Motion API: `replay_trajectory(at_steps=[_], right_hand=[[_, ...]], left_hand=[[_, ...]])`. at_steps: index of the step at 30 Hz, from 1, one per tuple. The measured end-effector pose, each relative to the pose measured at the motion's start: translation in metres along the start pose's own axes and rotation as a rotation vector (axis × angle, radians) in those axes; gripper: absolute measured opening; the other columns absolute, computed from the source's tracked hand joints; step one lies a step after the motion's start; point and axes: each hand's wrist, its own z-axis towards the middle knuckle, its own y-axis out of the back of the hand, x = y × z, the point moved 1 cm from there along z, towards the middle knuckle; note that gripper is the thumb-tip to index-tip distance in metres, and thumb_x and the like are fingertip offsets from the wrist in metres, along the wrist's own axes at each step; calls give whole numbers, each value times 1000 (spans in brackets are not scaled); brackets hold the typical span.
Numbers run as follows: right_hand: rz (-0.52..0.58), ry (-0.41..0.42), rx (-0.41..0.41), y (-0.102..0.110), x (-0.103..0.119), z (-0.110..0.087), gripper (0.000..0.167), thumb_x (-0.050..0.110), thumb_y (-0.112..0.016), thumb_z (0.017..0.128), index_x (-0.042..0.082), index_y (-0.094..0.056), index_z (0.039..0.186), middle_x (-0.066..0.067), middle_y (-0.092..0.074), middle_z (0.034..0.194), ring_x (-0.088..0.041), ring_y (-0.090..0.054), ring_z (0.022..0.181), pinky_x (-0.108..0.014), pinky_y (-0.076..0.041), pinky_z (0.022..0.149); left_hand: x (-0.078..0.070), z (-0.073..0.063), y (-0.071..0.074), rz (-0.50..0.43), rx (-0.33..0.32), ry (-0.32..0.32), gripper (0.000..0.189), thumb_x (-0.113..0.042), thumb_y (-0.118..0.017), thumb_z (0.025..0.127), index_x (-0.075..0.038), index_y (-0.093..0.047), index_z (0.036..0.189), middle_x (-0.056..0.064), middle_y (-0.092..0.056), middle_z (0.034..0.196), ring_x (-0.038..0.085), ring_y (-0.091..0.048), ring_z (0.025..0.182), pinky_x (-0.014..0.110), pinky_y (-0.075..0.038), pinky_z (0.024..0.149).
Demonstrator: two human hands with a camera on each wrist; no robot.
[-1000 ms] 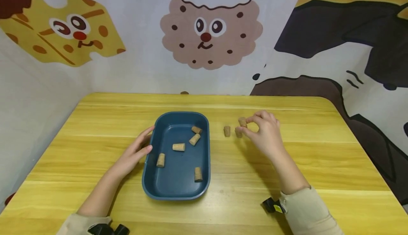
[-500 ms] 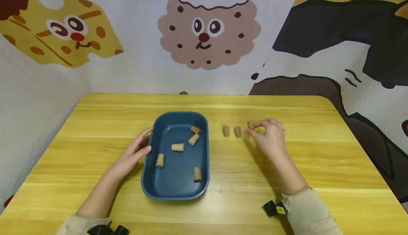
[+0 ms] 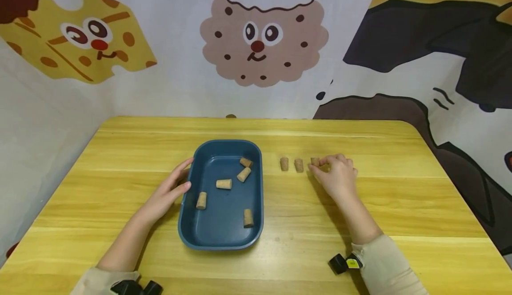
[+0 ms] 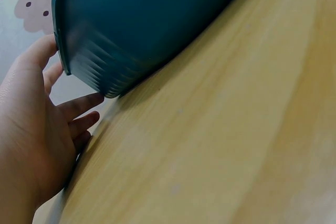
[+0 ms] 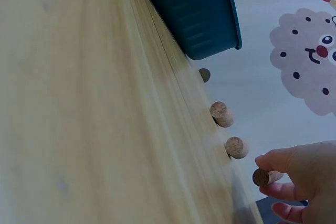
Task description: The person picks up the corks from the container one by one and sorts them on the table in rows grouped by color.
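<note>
My right hand pinches a cork stopper between thumb and fingertips, at the right end of a short row. Two more corks stand left of it, the near one and the far one. In the right wrist view the pinched cork shows its round end, close to the table. My left hand rests against the left side of a blue tray, its fingers touching the wall and rim. Several corks lie inside the tray, one near the middle.
Everything stands on a yellow wooden table, which meets a cartoon-printed cloth at the back. Black wrist cameras sit at the left cuff and right cuff.
My right hand has carried its cork from above the second cork to the right, then lowered it at the row's end. The left hand and the tray stay in place.
</note>
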Motion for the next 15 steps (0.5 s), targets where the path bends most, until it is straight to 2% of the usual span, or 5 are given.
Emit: replay_trajectory(at_steps=[11,15], right_hand=[[-46,-20,13,-9,-5,2,32,36,-69,86,4,-66,88,-19,-55,105,-40,-43,99,-54,-28,81],[-55,-29,13,-10,-6,3,32,37,-68,86,5,-65,86,-19,-54,104,-40,-42,98,-53,-28,80]], left_hand=[[-1,0,-1,0,-6,-4,58,-13,-47,101,-24,-24,153,22,-35,145,37,-35,130,25,-38,94],[-1,0,-1,7,-4,1,58,-14,-47,102,-25,-24,153,21,-35,146,36,-35,131,29,-37,95]])
